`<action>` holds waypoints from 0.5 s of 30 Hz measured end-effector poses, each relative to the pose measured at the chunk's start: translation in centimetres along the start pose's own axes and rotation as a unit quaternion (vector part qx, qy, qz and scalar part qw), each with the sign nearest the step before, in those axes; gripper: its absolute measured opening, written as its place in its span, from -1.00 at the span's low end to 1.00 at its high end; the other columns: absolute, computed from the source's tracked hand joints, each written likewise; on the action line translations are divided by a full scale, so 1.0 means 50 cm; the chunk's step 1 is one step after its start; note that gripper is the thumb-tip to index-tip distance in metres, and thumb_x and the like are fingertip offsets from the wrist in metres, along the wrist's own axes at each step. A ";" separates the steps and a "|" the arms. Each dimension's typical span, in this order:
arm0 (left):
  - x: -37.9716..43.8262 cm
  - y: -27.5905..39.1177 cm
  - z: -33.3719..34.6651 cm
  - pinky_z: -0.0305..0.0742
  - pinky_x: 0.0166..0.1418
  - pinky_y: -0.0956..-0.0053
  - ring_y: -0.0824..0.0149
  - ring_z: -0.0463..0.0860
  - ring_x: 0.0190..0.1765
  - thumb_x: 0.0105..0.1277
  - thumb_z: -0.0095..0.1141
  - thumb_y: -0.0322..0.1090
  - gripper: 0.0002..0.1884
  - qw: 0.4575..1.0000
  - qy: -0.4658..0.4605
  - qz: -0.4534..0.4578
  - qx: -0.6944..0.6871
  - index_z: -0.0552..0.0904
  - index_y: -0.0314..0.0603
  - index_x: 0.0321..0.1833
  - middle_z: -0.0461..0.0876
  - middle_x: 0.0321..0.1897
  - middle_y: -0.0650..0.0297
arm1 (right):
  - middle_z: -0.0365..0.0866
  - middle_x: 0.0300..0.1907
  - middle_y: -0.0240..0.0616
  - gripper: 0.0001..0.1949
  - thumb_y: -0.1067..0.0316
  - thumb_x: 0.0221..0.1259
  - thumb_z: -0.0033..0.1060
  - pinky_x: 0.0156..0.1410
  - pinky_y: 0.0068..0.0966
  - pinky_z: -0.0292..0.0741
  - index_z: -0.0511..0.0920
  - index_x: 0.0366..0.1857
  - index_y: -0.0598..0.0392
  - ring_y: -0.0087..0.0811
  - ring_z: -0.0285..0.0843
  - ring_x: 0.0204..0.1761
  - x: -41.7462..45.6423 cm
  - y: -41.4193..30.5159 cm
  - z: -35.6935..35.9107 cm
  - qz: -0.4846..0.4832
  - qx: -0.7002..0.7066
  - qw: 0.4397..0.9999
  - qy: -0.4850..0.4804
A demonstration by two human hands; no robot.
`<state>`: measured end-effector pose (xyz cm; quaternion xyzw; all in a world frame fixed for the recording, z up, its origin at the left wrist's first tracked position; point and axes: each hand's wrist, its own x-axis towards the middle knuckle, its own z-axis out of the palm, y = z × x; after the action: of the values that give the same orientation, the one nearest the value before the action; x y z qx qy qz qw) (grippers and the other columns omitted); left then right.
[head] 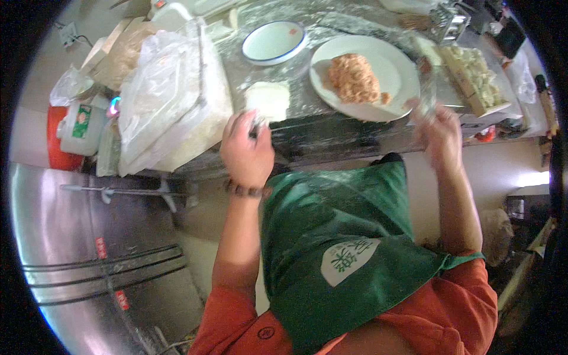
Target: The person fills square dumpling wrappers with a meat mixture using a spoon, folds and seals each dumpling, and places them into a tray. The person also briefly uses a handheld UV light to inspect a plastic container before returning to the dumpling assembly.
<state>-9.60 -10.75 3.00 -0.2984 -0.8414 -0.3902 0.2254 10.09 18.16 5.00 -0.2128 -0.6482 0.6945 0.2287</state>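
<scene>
My left hand (pixel 250 137), fingers curled, is at the table's front edge beside a stack of pale square dough wrappers (pixel 268 100); whether it grips something is unclear. Blurred by motion, my right hand (pixel 437 128) is shut on a small tool, only faintly visible, right of a large white plate (pixel 399 62). A mound of pinkish minced filling (pixel 355 77) lies on the left half of that plate, with a small lump beside it. Behind the wrappers stands a white enamel dish with a blue rim (pixel 274 42).
A plastic-covered white box (pixel 177 93) stands at left, near a plastic jug (pixel 82 128). At right, a wooden tray (pixel 477 106) holds rows of folded dumplings. A metal pasta-machine-like device (pixel 448 24) stands behind it. Flour dusts the dark worktop (pixel 310 15).
</scene>
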 end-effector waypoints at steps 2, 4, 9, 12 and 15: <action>0.035 -0.006 0.007 0.55 0.10 0.17 -0.02 0.64 -0.02 0.13 0.27 -0.49 -0.79 0.996 -0.021 0.050 0.064 0.67 -0.26 -0.15 0.66 -0.13 0.06 | 0.57 -0.42 -0.54 -0.78 0.27 0.39 0.24 -0.34 -0.67 0.33 0.69 -0.03 0.14 -0.71 0.37 -0.43 -0.076 0.042 0.097 0.054 0.012 0.994 -0.093; 0.069 -0.019 0.018 0.53 0.15 0.17 -0.04 0.61 0.03 0.13 0.29 -0.44 -0.81 0.988 -0.049 0.086 0.120 0.68 -0.26 -0.18 0.66 -0.11 0.06 | 0.56 -0.39 -0.55 -0.83 0.32 0.40 0.25 -0.24 -0.67 0.35 0.68 -0.09 0.15 -0.72 0.37 -0.35 -0.119 0.072 0.171 0.076 0.060 0.979 -0.178; 0.135 -0.019 0.044 0.54 0.14 0.16 -0.04 0.64 -0.01 0.11 0.34 -0.37 -0.81 0.964 -0.179 0.067 0.185 0.73 -0.23 -0.22 0.67 -0.15 0.03 | 0.54 -0.37 -0.53 -0.85 0.33 0.43 0.23 -0.20 -0.61 0.39 0.66 -0.14 0.19 -0.70 0.36 -0.31 -0.164 0.091 0.239 0.061 0.107 0.958 -0.257; 0.156 0.000 0.047 0.59 0.07 0.17 -0.06 0.68 -0.09 0.07 0.36 -0.31 -0.81 0.951 -0.229 0.023 0.206 0.76 -0.19 -0.26 0.69 -0.23 0.00 | 0.55 -0.39 -0.49 -0.83 0.31 0.44 0.23 -0.20 -0.56 0.42 0.66 -0.14 0.20 -0.67 0.37 -0.31 -0.166 0.075 0.244 0.051 0.105 0.959 -0.260; 0.164 -0.002 0.061 0.60 0.05 0.13 -0.09 0.69 -0.11 0.09 0.33 -0.32 -0.82 0.946 -0.226 0.025 0.233 0.77 -0.18 -0.26 0.71 -0.22 -0.02 | 0.56 -0.39 -0.48 -0.81 0.30 0.44 0.23 -0.19 -0.55 0.43 0.65 -0.14 0.22 -0.65 0.38 -0.31 -0.162 0.062 0.236 0.046 0.081 0.962 -0.256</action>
<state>-16.04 -5.71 6.16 -0.3386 -0.9300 -0.0998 0.1023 9.47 3.70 2.72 -0.0385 -0.6164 0.7855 0.0394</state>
